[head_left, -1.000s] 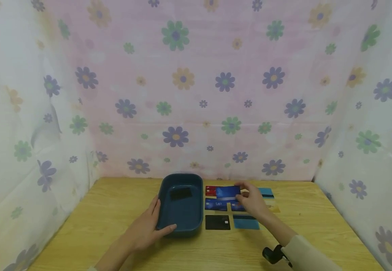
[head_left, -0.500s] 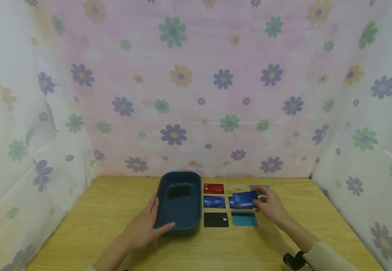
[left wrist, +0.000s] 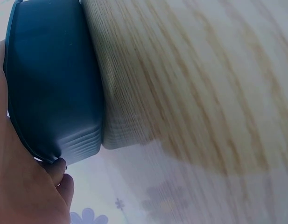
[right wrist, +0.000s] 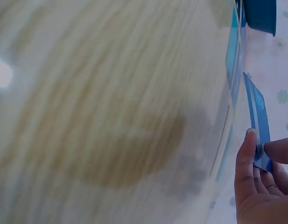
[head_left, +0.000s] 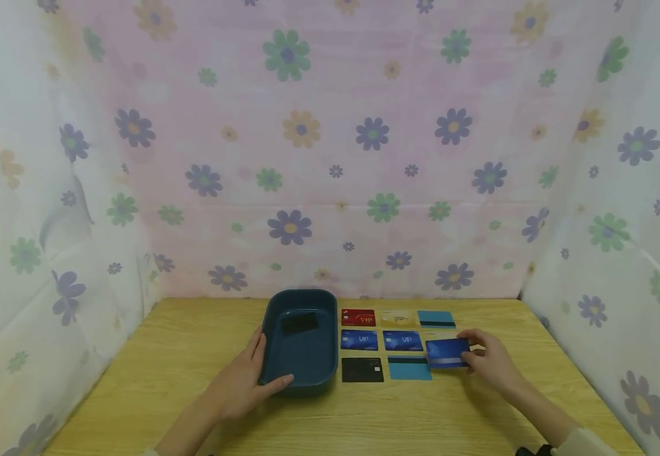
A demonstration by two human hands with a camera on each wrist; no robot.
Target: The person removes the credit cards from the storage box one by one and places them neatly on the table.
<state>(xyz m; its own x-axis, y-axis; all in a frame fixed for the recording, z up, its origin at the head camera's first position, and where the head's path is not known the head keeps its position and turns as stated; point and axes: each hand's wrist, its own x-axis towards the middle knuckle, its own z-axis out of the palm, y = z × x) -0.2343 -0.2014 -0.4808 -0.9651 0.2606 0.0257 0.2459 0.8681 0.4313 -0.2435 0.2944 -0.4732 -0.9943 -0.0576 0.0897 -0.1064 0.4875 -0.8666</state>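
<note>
At right end of card grid on counter: your right hand pinches blue card by its right short edge, long axis running left toward bin. Your left hand clasps bin's near-left wall, nearer it.

Bare wooden table to the left of the blue tray and along the near edge: open passage. Right strip beyond the blue card: open up to the side curtain. Centre blocked by the tray, with the left hand against its near left corner, and by the card grid just beside it. Rear closed off by the floral backdrop.
</note>
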